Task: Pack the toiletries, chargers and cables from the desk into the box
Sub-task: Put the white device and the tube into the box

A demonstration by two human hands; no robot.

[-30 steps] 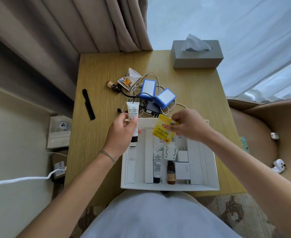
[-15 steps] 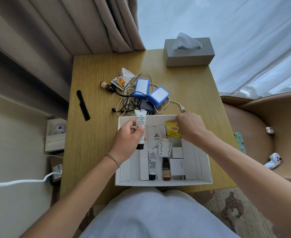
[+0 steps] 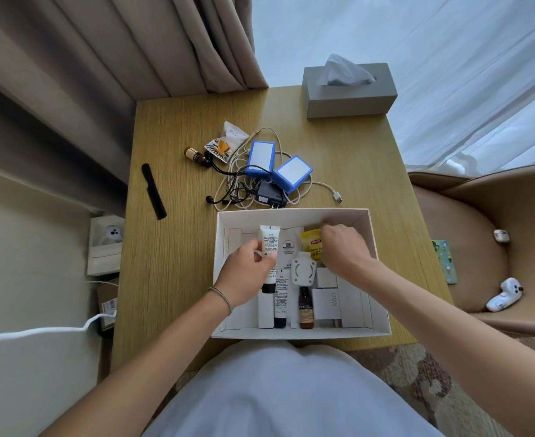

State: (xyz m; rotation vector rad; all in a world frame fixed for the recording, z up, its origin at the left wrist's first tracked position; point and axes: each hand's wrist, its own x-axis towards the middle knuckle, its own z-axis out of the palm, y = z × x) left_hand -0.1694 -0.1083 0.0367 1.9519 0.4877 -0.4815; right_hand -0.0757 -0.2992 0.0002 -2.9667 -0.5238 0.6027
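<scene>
Both hands have come down into the box (image 3: 294, 212) since a second ago: my right hand (image 3: 343, 247), which held the yellow tea sachet (image 3: 312, 247) above the far rim, now presses it low against the box floor, and my left hand (image 3: 247, 269) has carried the white tube (image 3: 269, 247) from over the rim to inside. My left hand pinches the tube between thumb and fingers at mid-length, black cap toward me, so that it lines up parallel with the second tube (image 3: 280, 298) and the brown bottle (image 3: 305, 309) already lying just right of that hand. My right hand has its fingers curled down over the sachet's right edge; whether they grip it or only push it flat, I cannot tell. I judge the sachet is set flat at the far end to use the gap beyond the white round adapter (image 3: 303, 272). Unpacked items lie on the table (image 3: 171, 279) beyond both hands: the two blue-edged chargers (image 3: 261, 157), the black plug (image 3: 269, 195), the tangled cables (image 3: 323, 187), a small brown bottle (image 3: 195, 154), a snack packet (image 3: 228, 141), and a black comb (image 3: 153, 190) far left of my left hand.
</scene>
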